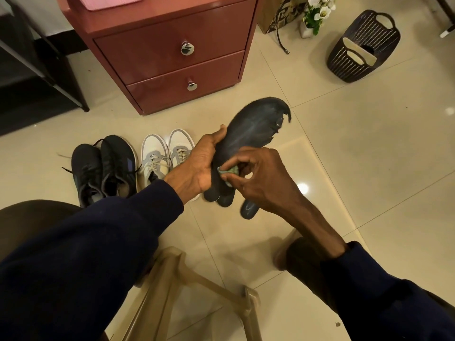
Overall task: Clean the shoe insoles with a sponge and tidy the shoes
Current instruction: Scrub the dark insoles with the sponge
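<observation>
Step in hand: wiping an insole. The left hand (197,166) grips the dark insole (251,126) by its left edge, thumb over the top face. It holds the insole in the air above the floor, toe end pointing far-right. The right hand (261,178) pinches a small greenish sponge (230,171) in its fingertips and presses it on the heel half of the insole. Pale streaks run along the forefoot; whether they are wet marks or wear I cannot tell. The toe edge is torn and ragged on the right side.

Judgement: cleaning phase, tidying not yet begun. The next move likely calls for strokes up toward the toe, light near the tear so it does not run. The left hand's grip would need to shift to back the part being rubbed.

Surroundings:
- More dark insoles (248,209) lie on the tiled floor (369,168) just below the hands, partly hidden by them.
- Black sneakers (105,168) and grey-white sneakers (162,153) stand in pairs to the left, toes toward the red two-drawer cabinet (172,57).
- Far right are a dark perforated basket (362,48) and white flowers (317,11).
- Near are the legs of a translucent stool (172,279).

Nothing blocks the wiping. The shoes look close enough on the left for refitting.
</observation>
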Available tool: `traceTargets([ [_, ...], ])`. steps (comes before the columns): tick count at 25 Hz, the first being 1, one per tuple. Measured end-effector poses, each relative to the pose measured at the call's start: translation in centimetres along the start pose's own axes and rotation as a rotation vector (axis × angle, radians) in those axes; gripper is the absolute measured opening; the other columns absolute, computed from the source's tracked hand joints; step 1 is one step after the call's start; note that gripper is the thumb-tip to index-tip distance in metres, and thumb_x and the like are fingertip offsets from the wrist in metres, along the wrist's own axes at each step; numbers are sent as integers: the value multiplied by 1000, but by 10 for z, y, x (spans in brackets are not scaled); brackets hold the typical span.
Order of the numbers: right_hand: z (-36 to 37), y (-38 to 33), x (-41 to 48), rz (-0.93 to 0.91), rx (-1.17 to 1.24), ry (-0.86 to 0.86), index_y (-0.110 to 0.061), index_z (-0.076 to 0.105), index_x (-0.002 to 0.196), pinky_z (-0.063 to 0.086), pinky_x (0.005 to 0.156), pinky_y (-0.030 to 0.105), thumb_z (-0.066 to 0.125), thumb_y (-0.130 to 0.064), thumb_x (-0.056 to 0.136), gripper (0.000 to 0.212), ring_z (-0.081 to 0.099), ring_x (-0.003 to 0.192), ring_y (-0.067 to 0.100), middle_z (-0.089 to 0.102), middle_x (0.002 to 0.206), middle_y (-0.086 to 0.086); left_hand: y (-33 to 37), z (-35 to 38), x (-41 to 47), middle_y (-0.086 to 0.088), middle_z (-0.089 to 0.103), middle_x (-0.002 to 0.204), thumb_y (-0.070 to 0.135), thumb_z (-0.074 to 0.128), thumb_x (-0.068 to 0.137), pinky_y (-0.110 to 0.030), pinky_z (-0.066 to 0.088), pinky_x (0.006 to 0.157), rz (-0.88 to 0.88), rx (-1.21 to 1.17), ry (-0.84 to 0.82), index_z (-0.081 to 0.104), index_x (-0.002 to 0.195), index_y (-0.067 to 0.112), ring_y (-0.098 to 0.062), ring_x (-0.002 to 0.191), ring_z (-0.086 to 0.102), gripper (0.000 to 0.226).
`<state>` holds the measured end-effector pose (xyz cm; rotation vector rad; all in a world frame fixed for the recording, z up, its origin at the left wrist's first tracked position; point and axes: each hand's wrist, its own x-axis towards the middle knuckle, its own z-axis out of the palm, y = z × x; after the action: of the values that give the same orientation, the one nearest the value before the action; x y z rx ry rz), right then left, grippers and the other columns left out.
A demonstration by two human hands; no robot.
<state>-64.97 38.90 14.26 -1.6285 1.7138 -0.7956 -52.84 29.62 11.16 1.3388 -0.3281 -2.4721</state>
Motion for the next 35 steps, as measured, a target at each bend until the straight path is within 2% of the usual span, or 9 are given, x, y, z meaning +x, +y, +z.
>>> traceTargets([
  [2, 2, -2, 0, 14, 40, -12, -10, 81, 94, 53, 72, 14, 85, -12, 81, 14, 67, 78, 6, 73, 90, -1, 3, -4, 3, -14, 71, 114, 51, 56, 101, -45, 45, 112, 27, -53, 34, 69, 117, 6, -31, 108, 66, 49],
  [6, 4, 12, 3, 9, -230, 245, -3, 77, 95, 58, 75, 28, 86, -9, 80, 18, 69, 78, 22, 73, 91, 13, -1, 6, -1, -13, 73, 102, 56, 49, 102, -40, 50, 101, 29, -91, 2, 72, 110, 8, -28, 92, 69, 54],
  [11, 1, -4, -2, 14, 80, 18, -10, 80, 94, 56, 76, 18, 84, -11, 82, 13, 68, 79, 7, 74, 89, 0, 3, 4, -7, -22, 70, 123, 60, 41, 104, -45, 50, 107, -8, -168, -80, 64, 127, 1, -33, 113, 69, 67],
  [15, 1, 4, 0, -28, -176, 164, -6, 77, 95, 56, 76, 25, 80, -10, 86, 10, 65, 81, 13, 72, 93, 8, 7, 9, -11, -21, 74, 115, 54, 42, 106, -42, 61, 89, 35, -193, -58, 64, 123, 2, -33, 99, 74, 59],
  [18, -1, 2, -4, 6, 15, 57, -8, 79, 95, 58, 77, 21, 83, -13, 84, 13, 68, 81, 7, 75, 93, 3, 9, 8, -10, -25, 67, 127, 56, 42, 105, -45, 48, 110, -5, -251, -76, 59, 132, -2, -35, 119, 65, 66],
  [20, -2, 0, -4, -9, 72, -20, -8, 80, 95, 58, 77, 20, 84, -13, 82, 14, 69, 81, 8, 75, 92, 2, 12, 6, -11, -27, 65, 129, 56, 42, 105, -45, 44, 114, -10, -295, -97, 57, 134, -4, -35, 120, 63, 68],
  [24, -1, 14, 0, -139, -287, 254, 1, 74, 93, 54, 76, 28, 88, -2, 73, 24, 69, 75, 26, 72, 88, 17, 11, 9, -12, -24, 74, 108, 51, 39, 108, -41, 63, 82, 55, -244, -100, 67, 113, -4, -33, 90, 76, 62],
  [29, 2, 6, 0, -125, -2, 27, -1, 78, 96, 54, 76, 19, 84, -10, 82, 18, 68, 82, 15, 74, 92, 11, 12, 7, -13, -25, 62, 136, 56, 43, 105, -45, 45, 113, -8, -282, -152, 60, 130, -3, -34, 122, 60, 66],
  [35, -2, 19, 3, -76, -268, 373, -2, 75, 94, 51, 77, 23, 83, -6, 80, 17, 69, 78, 26, 73, 90, 15, 6, 10, -11, -11, 67, 106, 44, 53, 103, -37, 49, 99, 23, -130, -160, 70, 110, 11, -25, 94, 66, 38],
])
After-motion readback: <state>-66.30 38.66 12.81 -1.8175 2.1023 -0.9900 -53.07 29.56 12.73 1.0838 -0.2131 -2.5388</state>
